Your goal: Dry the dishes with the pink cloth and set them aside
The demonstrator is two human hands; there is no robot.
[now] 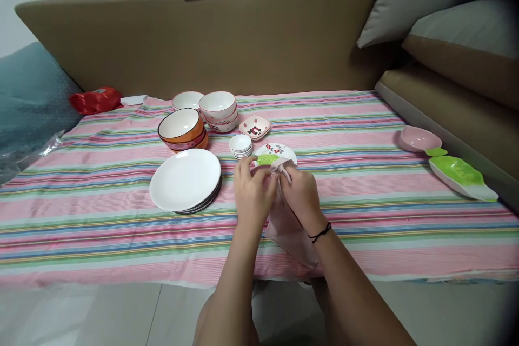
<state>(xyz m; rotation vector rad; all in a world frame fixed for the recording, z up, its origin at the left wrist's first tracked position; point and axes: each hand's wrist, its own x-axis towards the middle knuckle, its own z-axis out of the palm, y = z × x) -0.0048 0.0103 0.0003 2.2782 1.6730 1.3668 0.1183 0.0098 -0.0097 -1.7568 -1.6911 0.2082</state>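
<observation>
- Right hand: fingers closed on a bunched pinkish-grey cloth; cloth hangs between the forearms, above the near part of the striped sheet. Black band on the wrist.
- Left hand: fingers curved, thumb and index apart, up against a partly hidden dish with a green part; can't tell how firm the grip is.
- Dish and cloth meet between the two hands, center of view.
- Just beyond: floral plate, partly covered by the dish and cloth.
- Near the left hand: small white dish stack; pink squarish dish behind it.
- Left: white-topped plate stack, orange bowl stack, red-rimmed bowls behind.
- Far right, well apart: pink bowl, just beside green-and-white dish.
</observation>
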